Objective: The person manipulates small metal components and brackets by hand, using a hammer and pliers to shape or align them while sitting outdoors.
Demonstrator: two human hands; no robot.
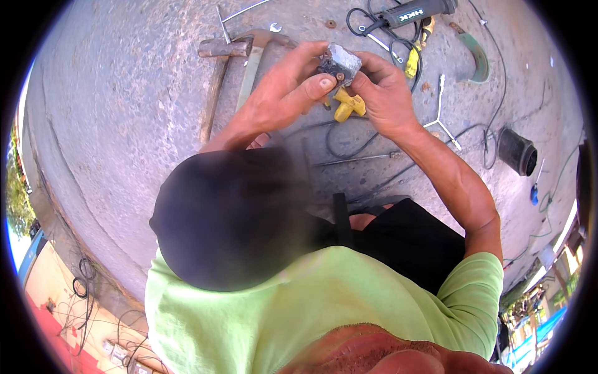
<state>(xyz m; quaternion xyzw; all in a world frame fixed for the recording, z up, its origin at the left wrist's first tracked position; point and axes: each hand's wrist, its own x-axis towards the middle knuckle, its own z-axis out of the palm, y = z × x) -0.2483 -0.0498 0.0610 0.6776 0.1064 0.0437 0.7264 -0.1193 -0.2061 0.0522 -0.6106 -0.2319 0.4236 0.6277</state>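
A small, blocky grey metal part, dark and greasy along its left side, is held between my two hands at the top centre. My left hand grips it from the left, its thumb lying across the lower dark edge. From the right, my right hand pinches the other side with thumb and fingers. Just beneath the part, a yellow lobed plastic piece lies on the floor. A blurred dark round shape covers part of my left arm.
Left of my hands lie a wooden-handled hammer and a second, rusty-headed hammer. Beyond them is a T-handle wrench. To the right are a corded power tool, a green curved piece, a three-armed wrench and a black cup-like container.
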